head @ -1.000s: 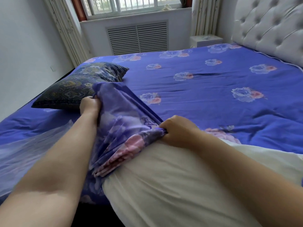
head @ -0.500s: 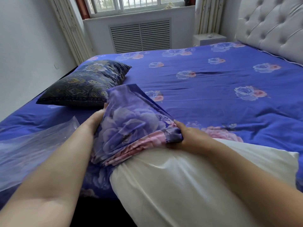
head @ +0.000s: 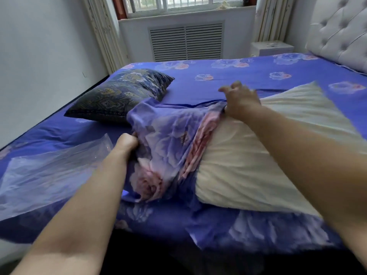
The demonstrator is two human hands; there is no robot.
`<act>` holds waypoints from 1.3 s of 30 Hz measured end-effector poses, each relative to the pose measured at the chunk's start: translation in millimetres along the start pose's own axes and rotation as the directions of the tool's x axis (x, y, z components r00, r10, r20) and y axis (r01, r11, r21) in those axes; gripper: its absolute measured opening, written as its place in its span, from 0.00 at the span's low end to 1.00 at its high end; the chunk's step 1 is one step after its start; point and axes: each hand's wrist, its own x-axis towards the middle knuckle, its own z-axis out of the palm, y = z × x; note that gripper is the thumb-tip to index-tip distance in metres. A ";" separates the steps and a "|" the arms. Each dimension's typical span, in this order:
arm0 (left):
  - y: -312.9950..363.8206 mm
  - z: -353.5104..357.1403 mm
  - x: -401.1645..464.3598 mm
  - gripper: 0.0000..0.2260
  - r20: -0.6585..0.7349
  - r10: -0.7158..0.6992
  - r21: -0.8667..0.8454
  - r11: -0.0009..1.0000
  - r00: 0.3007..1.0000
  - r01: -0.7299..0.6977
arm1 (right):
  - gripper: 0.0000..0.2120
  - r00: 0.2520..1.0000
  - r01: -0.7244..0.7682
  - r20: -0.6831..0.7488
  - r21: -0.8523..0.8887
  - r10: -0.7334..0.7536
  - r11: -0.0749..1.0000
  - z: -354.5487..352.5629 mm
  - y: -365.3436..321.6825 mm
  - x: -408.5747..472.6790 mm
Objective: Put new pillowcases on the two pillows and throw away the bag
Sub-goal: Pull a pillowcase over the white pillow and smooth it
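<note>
Lying across the near side of the bed [head: 228, 84], a bare cream pillow [head: 258, 155] is seen with its left end tucked into a purple floral pillowcase [head: 168, 139]. The pillowcase is bunched in folds over that end only; most of the pillow is uncovered, and its far right corner is lifted off the bed. The gathered left edge of the pillowcase is gripped by the left hand [head: 127, 142], whose fingers are curled into the cloth. The top edge of the pillowcase, where it meets the pillow, is touched by the right hand [head: 239, 100]; its thumb side is pressed at the cloth, while its fingers [head: 228, 89] are spread and blurred, so whether the cloth is pinched cannot be told. A clear plastic bag [head: 51, 171] is spread flat on the bed left of the left forearm, just beside the pillowcase. A second pillow [head: 121, 94], in a dark patterned cover, is set behind the pillowcase toward the wall. The bed is covered by a blue floral sheet, and a tufted headboard [head: 341, 32] is seen at the right.
</note>
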 end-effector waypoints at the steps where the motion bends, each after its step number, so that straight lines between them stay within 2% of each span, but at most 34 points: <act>1: -10.5 7.4 -6.1 0.29 0.024 -0.054 -0.015 0.998 0.998 0.054 | 0.25 0.997 -0.052 0.068 0.064 0.047 0.997 23.1 -7.3 -7.3; 2: -18.5 12.5 -13.9 0.32 0.051 -0.086 -0.017 0.996 0.995 0.087 | 0.25 0.985 -0.107 0.149 0.133 0.087 0.985 48.2 -13.2 -17.7; 4: -28.0 17.2 -30.1 0.27 0.048 -0.075 0.035 0.997 0.996 0.073 | 0.25 0.970 -0.163 0.212 0.219 0.116 0.962 91.4 -25.5 -44.0; 6: -29.3 20.6 -48.5 0.21 0.034 -0.013 0.031 0.999 0.999 0.012 | 0.25 0.987 -0.154 0.083 0.297 0.135 0.942 113.2 -35.0 -63.0; 8: -31.9 22.6 -67.3 0.20 0.038 -0.001 -0.037 0.999 0.999 0.003 | 0.23 0.975 -0.181 -0.031 0.457 0.219 0.871 117.7 -45.3 -75.6; 10: -35.0 24.2 -78.9 0.19 0.048 -0.001 -0.068 0.998 0.999 0.004 | 0.21 0.947 -0.202 -0.062 0.651 0.316 0.731 117.0 -56.4 -84.6; 12: -38.1 24.8 -89.1 0.21 0.058 -0.046 -0.074 0.996 0.997 0.051 | 0.21 0.928 -0.207 -0.024 0.799 0.373 0.565 117.1 -68.8 -96.1; 15: -45.4 20.4 -100.9 0.21 0.076 -0.103 -0.070 0.992 0.992 0.108 | 0.26 0.924 -0.205 0.033 0.883 0.381 0.422 119.8 -81.6 -112.0; 17: -54.5 17.4 -101.1 0.19 0.092 -0.141 -0.102 0.983 0.986 0.150 | 0.24 0.899 -0.187 0.026 0.925 0.437 0.331 118.2 -90.2 -123.4; 19: -57.6 16.4 -102.2 0.18 0.097 -0.147 -0.167 0.973 0.984 0.161 | 0.16 0.824 -0.134 0.044 0.984 0.565 0.118 117.6 -101.2 -137.3; 21: -53.2 18.7 -103.3 0.18 0.071 -0.095 -0.186 0.977 0.993 0.107 | 0.11 0.754 -0.118 0.169 0.986 0.634 -0.122 118.2 -113.3 -152.7; 22: -48.7 21.2 -105.0 0.17 0.036 -0.051 -0.161 0.985 0.998 0.056 | 0.10 0.740 -0.124 0.220 0.973 0.635 -0.192 120.1 -117.8 -160.9; 25: -26.2 24.9 -107.0 0.14 -0.068 0.049 -0.170 0.984 0.997 -0.060 | 0.11 0.762 -0.139 0.291 0.946 0.579 -0.293 125.4 -121.5 -175.1; 28: -5.4 20.9 -100.0 0.14 -0.128 0.037 -0.338 0.938 0.991 -0.078 | 0.11 0.810 -0.151 0.297 0.939 0.506 -0.309 123.9 -113.4 -181.4; 33: 25.9 16.3 -92.6 0.15 -0.209 -0.009 -0.399 0.914 0.978 -0.077 | 0.05 0.937 -0.235 0.281 0.947 0.207 -0.219 126.0 -104.2 -191.5; 35: 34.1 12.9 -89.3 0.15 -0.217 -0.052 -0.393 0.919 0.975 -0.039 | 0.05 0.958 -0.231 0.243 0.969 0.150 -0.089 125.7 -94.1 -194.2; 37: 39.2 10.0 -84.4 0.12 -0.223 -0.097 -0.438 0.899 0.970 -0.011 | 0.04 0.970 -0.220 0.206 0.969 0.133 0.108 122.5 -70.6 -191.8; 39: 41.0 9.0 -80.4 0.09 -0.217 -0.166 -0.541 0.841 0.962 0.024 | 0.11 0.973 -0.144 0.091 0.957 0.211 0.253 114.3 -32.9 -182.9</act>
